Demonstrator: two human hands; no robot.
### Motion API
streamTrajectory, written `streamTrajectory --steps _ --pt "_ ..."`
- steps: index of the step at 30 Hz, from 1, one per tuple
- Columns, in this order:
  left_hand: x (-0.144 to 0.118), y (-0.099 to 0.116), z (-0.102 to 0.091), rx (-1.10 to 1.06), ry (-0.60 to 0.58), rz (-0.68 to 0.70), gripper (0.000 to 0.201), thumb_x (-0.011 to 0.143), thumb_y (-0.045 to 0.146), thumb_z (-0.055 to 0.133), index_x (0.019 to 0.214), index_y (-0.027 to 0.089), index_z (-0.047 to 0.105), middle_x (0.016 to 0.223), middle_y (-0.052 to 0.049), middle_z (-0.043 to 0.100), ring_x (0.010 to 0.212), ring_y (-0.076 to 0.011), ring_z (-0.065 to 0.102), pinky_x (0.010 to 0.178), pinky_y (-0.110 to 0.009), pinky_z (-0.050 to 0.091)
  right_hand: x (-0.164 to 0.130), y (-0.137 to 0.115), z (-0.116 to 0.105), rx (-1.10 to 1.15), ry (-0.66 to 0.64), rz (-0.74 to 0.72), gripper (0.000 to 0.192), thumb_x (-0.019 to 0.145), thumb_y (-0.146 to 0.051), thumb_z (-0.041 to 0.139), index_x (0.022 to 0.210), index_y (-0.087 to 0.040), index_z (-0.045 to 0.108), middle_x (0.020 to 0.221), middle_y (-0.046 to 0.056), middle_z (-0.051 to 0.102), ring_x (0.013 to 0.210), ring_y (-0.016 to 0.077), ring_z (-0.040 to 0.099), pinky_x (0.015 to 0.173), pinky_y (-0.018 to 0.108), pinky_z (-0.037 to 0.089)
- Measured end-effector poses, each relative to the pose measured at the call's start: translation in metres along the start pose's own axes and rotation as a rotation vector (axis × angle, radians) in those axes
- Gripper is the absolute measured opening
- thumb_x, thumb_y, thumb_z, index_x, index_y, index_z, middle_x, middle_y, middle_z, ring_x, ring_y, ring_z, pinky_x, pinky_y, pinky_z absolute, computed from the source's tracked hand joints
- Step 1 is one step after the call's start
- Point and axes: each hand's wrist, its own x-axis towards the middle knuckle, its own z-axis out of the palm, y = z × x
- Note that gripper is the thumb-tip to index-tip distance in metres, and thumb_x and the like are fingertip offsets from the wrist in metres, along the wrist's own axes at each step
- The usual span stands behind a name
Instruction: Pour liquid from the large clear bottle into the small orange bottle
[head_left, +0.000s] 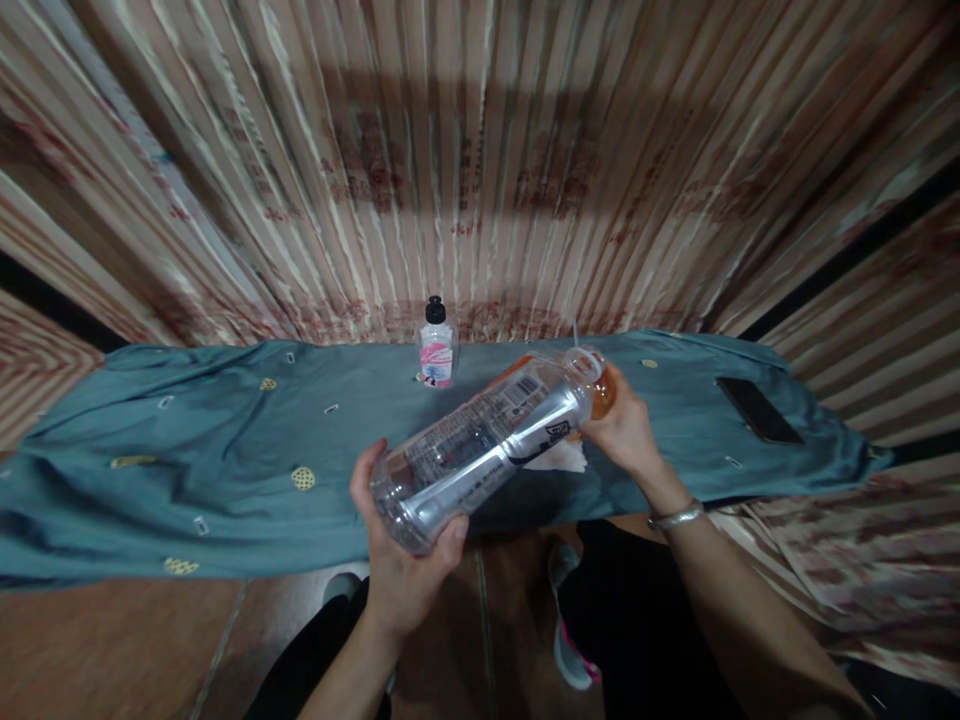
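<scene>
My left hand is wrapped around the base of a large clear plastic bottle with a silver label and a barcode. The bottle is tilted, its neck end higher and pointing to the right. My right hand is closed around an amber see-through container beside the bottle's mouth; the fingers behind it are hidden. Whether the mouth touches the container, I cannot tell. A thin pale stick or stream shows just above it. Under the bottle lies a white tissue, partly covered.
A small clear bottle with a black cap and pink label stands upright at the back of the teal cloth. A dark phone lies on the right. Behind hangs a patterned curtain.
</scene>
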Motion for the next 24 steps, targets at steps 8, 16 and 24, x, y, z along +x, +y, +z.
streamTrajectory --steps 8,16,24 --pt "0.000 0.001 -0.003 0.001 -0.027 -0.003 0.092 0.077 0.043 0.086 0.149 0.028 0.031 0.126 -0.012 0.056 0.105 -0.0303 0.072 0.085 -0.048 0.064 0.001 -0.001 0.000 0.001 -0.002 -0.020 0.093 0.063 -0.043 0.088 0.147 -0.021 0.054 0.138 0.015 0.073 0.126 0.0372 0.070 0.113 0.056 0.053" --pt "0.001 0.002 -0.003 -0.007 -0.006 -0.023 0.093 0.074 0.043 0.088 0.148 0.028 0.034 0.126 -0.011 0.056 0.102 -0.0297 0.073 0.086 -0.049 0.064 0.001 -0.003 0.000 -0.010 0.000 0.006 0.090 0.061 -0.045 0.087 0.143 -0.022 0.057 0.134 0.014 0.075 0.123 0.0374 0.072 0.111 0.056 0.054" --pt "0.001 -0.003 -0.011 -0.022 -0.079 -0.033 0.097 0.075 0.035 0.089 0.152 0.030 0.030 0.130 -0.012 0.057 0.104 -0.0296 0.073 0.090 -0.050 0.064 0.001 -0.006 -0.001 -0.038 0.013 -0.012 0.090 0.060 -0.045 0.087 0.141 -0.021 0.058 0.133 0.014 0.076 0.122 0.0369 0.073 0.109 0.054 0.056"
